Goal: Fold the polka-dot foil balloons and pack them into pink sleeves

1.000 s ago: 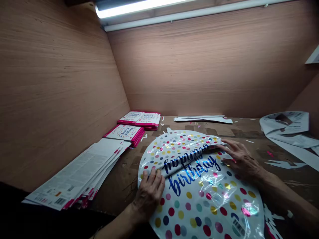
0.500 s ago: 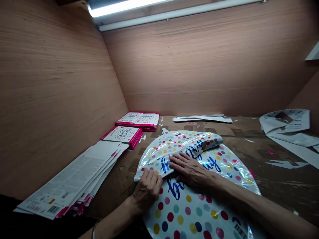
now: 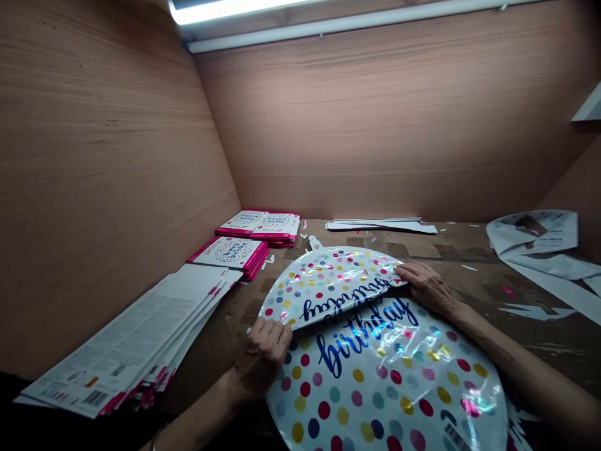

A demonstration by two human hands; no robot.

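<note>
A flat foil balloon (image 3: pixel 328 272), white with coloured dots and blue "birthday" lettering, lies folded in front of me with its neck tab pointing away. My left hand (image 3: pixel 267 347) is closed on the left end of its near edge. At the right end of that same edge, my right hand (image 3: pixel 425 288) grips it between thumb and fingers. Below the fold spreads a wide dotted foil surface (image 3: pixel 366 388) with matching lettering and a barcode at its lower right. Whether this is the same balloon or another one beneath, I cannot tell.
Printed card packs (image 3: pixel 230 252) with pink edges sit at the back left. Long printed card sleeves (image 3: pixel 141 332) fan out along the left wall. White strips (image 3: pixel 380 225) lie at the back, and crumpled white backing (image 3: pixel 539 244) is on the right. Wooden panels (image 3: pixel 375 125) enclose the cardboard-covered table.
My right hand has moved from the middle of the balloon to the right end of its folded edge. The curled flap is now straighter and flatter. My left hand has shifted slightly left.
</note>
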